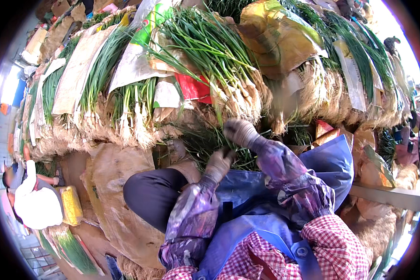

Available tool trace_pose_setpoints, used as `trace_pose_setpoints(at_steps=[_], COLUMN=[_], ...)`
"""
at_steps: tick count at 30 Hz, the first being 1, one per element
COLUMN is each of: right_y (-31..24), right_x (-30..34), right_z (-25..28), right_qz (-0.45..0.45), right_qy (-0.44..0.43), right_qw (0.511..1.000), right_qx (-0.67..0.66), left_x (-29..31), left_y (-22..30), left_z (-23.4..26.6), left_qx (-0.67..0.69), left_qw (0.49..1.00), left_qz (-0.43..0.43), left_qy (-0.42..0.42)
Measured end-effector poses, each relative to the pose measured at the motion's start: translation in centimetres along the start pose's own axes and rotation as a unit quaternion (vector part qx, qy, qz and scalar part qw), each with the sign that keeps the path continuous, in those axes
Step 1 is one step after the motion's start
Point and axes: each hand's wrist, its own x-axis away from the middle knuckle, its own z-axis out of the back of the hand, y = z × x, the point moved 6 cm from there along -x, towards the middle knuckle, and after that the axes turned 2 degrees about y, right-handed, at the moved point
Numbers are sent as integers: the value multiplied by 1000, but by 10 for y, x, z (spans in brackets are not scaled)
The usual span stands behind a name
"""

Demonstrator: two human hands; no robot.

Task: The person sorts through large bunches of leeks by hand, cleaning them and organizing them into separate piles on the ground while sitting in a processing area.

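The spring onions (219, 58) lie just beyond the gloved right hand (241, 133), whose fingers look curled, though I cannot tell if they pinch anything; the left hand (220, 164), over loose greens (203, 143), is too blurred to tell. They are probably light, their leaves (191, 32) soft and easily bruised, best gripped at the firmer white stems (234, 93)

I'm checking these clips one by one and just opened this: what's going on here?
A person in a shiny blue apron has both grey-gloved hands over slender dark-green leaves. The left hand is nearer the lap; the right hand is by the pale, rooty ends of a large green-onion bundle. Whether either grips anything is unclear. At far left is another person in a white top.
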Motion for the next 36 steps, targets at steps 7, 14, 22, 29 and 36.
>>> trace_pose_setpoints(at_steps=[7,14,22,29,36], right_y=[35,102,-38,16,-26], right_x=[-17,-120,8,7,15], right_z=[44,161,98,69,46], right_qz=[7,-134,-1,-153,-51], right_qy=[-35,77,54,47,125], right_qw=[986,930,990,926,990], right_qx=[164,332,128,-341,45], left_x=[26,3,-46,-16,4], left_y=[21,50,108,63,49], left_z=[8,-41,-7,-31,-28], left_qx=[-344,255,455,496,636], left_qw=[935,957,890,862,754], left_qz=[34,-61,11,103,136], left_qy=[-76,-124,4,10,-93])
